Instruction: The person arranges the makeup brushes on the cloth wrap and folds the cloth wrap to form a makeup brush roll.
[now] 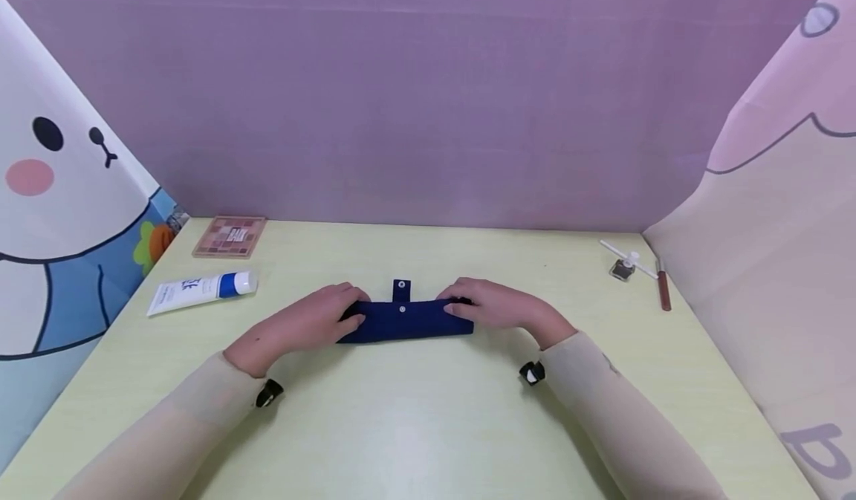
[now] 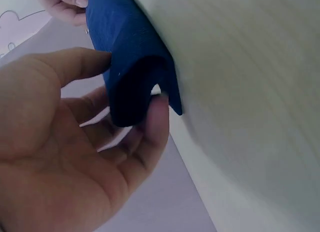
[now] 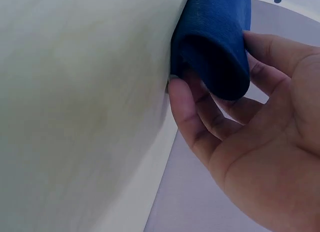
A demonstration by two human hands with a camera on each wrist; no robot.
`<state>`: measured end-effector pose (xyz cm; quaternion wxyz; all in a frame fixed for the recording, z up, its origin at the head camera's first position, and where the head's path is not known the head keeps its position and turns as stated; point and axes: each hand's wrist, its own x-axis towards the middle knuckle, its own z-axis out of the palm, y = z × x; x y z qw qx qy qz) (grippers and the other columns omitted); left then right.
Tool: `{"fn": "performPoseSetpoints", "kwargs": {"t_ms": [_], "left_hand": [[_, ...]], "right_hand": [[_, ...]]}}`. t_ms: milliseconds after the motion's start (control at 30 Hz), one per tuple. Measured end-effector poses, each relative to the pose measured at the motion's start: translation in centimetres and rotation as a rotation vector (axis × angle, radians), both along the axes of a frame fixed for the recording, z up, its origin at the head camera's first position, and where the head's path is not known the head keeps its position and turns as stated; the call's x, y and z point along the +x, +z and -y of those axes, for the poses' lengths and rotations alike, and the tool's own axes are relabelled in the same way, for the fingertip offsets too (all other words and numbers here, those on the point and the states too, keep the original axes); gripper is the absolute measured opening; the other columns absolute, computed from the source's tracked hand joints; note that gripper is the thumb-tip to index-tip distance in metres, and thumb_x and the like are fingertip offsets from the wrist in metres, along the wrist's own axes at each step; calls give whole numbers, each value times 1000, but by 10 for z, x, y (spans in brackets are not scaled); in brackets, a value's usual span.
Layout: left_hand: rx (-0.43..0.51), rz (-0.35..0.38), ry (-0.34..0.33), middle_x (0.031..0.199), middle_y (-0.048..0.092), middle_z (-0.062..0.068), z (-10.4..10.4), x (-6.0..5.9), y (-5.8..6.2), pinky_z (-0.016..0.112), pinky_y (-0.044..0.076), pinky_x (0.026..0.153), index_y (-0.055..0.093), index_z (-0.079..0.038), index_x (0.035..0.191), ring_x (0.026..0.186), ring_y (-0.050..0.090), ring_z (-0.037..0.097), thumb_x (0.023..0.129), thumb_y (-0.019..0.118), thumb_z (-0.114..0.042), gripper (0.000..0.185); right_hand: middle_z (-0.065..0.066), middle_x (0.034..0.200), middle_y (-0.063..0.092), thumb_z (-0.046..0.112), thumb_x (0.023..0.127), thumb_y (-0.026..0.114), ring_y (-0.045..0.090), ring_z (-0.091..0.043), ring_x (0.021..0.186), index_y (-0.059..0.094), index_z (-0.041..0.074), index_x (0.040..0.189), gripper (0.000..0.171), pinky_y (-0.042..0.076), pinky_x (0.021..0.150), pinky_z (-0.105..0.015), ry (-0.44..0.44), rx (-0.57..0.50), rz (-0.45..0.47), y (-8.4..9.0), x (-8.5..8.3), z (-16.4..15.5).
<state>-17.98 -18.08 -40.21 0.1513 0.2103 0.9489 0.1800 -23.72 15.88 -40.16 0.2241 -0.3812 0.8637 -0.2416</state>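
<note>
A dark blue soft case point(image 1: 408, 323), folded over into a long roll, lies across the middle of the table. Its short strap point(image 1: 401, 290) with a metal snap points away from me, and a second snap shows on the body. My left hand point(image 1: 328, 316) grips the left end, thumb on the near face and fingers curled behind. At the right end my right hand point(image 1: 491, 303) holds it the same way. Both wrist views show the open, hollow ends of the blue roll point(image 2: 132, 37), with fingers bent around the edge point(image 3: 215, 22).
On the left lie a white tube point(image 1: 190, 292) with a blue band and a pink palette point(image 1: 230, 237). To the right are a small bottle point(image 1: 623, 267), a white stick point(image 1: 614, 248) and a brown-handled tool point(image 1: 663, 290). A purple cloth point(image 1: 428, 114) hangs behind the table.
</note>
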Motion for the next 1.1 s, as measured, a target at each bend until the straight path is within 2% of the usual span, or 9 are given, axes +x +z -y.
{"fn": "performPoseSetpoints", "kwargs": {"t_ms": [167,333,433,533,600,700,867,1000,1100], "left_hand": [[-51,-75,7,138,66,11,-5,0,0,52,54,109,65,-8,141,127,59,32,108,64,-24,37],[-33,-130,-13,133,68,10,-12,-3,0,49,52,105,67,-8,137,119,57,29,104,69,-15,34],[-15,-102,-12,128,69,9,-20,-8,-1,49,52,105,61,-6,145,118,59,29,100,69,-8,46],[8,-34,17,132,68,12,-29,-14,-1,49,55,108,43,-5,161,123,63,30,99,67,-8,66],[15,8,38,140,65,14,-36,-19,-1,50,55,110,28,-5,168,127,65,32,102,66,-13,77],[4,30,54,147,62,16,-44,-26,0,51,54,114,20,-3,170,132,66,33,107,64,-25,80],[24,40,59,137,70,13,-52,-36,2,48,56,111,40,2,162,124,69,28,107,67,-28,68],[72,20,60,127,73,8,-52,-36,2,44,58,101,59,-6,144,109,69,21,104,71,-24,45],[70,-30,28,123,73,5,-51,-31,2,40,58,94,66,-11,130,100,67,17,104,71,-23,28]], "right_hand": [[-7,134,71,24,112,57,68,-22,123,70,13,139,33,56,110,-45,-19,10,-59,-2,-4,5],[-7,128,71,13,105,66,68,-22,115,73,12,133,29,58,103,-42,-60,-22,-88,-1,-7,14],[-9,128,70,7,101,65,68,-23,113,72,11,135,35,59,101,-41,-75,-40,-59,1,-6,22],[-8,124,69,3,98,64,69,-21,108,71,11,136,39,60,97,-39,-77,-32,-43,0,-6,29],[-8,122,70,2,98,64,69,-20,106,70,11,136,40,59,96,-38,-82,-17,-46,0,-5,31],[-8,120,71,1,97,65,69,-21,106,69,9,136,40,60,95,-38,-92,-1,-64,1,-4,32],[-10,121,73,2,97,65,70,-24,109,68,7,138,41,60,97,-40,-91,4,-82,1,-3,33],[-10,121,74,3,99,64,70,-24,110,68,6,138,40,60,98,-41,-91,-6,-75,-1,-4,32],[-10,121,74,3,99,64,70,-25,111,68,6,137,39,60,99,-41,-93,-14,-76,-2,-4,32]]}}
